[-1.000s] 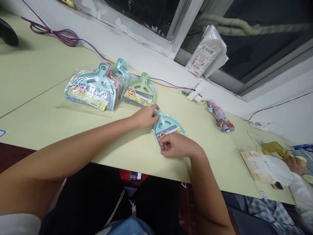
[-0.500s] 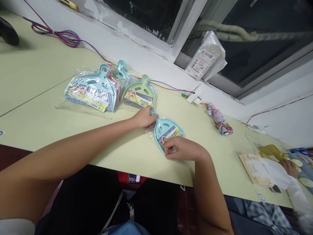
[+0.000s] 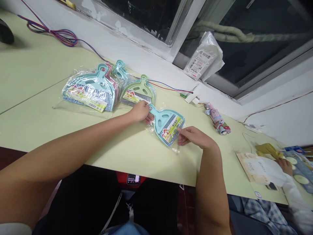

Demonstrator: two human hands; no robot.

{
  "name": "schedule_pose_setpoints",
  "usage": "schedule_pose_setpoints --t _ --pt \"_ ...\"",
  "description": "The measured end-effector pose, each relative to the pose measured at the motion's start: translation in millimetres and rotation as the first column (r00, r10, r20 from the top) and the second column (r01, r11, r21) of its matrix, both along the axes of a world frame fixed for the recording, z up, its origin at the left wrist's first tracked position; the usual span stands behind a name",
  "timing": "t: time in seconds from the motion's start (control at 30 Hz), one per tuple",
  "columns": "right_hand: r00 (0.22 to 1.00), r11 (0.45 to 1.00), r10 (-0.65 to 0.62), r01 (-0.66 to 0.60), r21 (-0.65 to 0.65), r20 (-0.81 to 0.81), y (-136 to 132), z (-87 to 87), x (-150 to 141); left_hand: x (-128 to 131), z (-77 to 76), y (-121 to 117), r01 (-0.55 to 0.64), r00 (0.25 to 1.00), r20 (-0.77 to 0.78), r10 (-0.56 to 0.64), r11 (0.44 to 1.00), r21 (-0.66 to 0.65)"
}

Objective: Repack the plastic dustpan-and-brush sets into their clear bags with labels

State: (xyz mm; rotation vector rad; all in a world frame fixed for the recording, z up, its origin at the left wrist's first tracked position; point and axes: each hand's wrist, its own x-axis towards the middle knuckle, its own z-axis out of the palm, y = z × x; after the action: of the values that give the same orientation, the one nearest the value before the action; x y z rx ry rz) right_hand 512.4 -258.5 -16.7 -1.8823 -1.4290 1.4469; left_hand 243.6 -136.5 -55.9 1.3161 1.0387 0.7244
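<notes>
While the left hand (image 3: 140,112) grasps its handle, a blue dustpan-and-brush set (image 3: 167,124) in clear wrapping is held at an angle between a person's two hands.
The left thumb and fingers close around the narrow handle end; at the wide end the right hand (image 3: 194,136) is bent, thumb against the edge and fingers curled, though whether they pinch the clear wrapping cannot be told. Just beyond the left fingers lies a green dustpan set (image 3: 137,96), also bagged; farther to their left rests a pile of wrapped sets (image 3: 89,93), light blue uppermost. Beneath both hands spreads a pale table (image 3: 117,140). Beyond the right fingers, to their right, lies a floral bundle (image 3: 217,120); well apart on that side is a co-worker's hand (image 3: 285,165).
</notes>
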Motion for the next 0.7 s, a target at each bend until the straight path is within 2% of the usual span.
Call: schedule_pose_setpoints --t 0.1,0.2,0.37,0.53,0.7 --pt "0.97 0.979 -0.195 0.2 0.022 -0.148 7.7 -6.4 3.2 -2.4 3.9 3.3 -0.057 0.996 0.059 0.064 0.992 -0.108" --pt "0.923 0.941 -0.301 0.328 0.082 -0.242 16.7 -11.2 2.3 -4.2 6.6 6.0 -0.077 0.991 0.099 0.088 0.991 -0.111" --pt "0.871 0.911 -0.287 0.377 0.169 -0.399 25.3 -18.4 -5.4 -6.0 10.9 6.3 -0.095 0.989 0.102 0.109 0.987 -0.133" --pt "0.779 0.902 -0.288 0.416 0.115 -0.557 28.0 -22.9 -14.9 -6.1 8.3 8.8 -0.085 0.988 0.119 0.102 0.987 -0.138" --pt "0.701 0.887 -0.342 0.46 0.031 -0.626 31.3 -23.2 -17.4 -7.5 8.9 6.2 -0.055 0.995 0.087 0.057 0.998 -0.027"
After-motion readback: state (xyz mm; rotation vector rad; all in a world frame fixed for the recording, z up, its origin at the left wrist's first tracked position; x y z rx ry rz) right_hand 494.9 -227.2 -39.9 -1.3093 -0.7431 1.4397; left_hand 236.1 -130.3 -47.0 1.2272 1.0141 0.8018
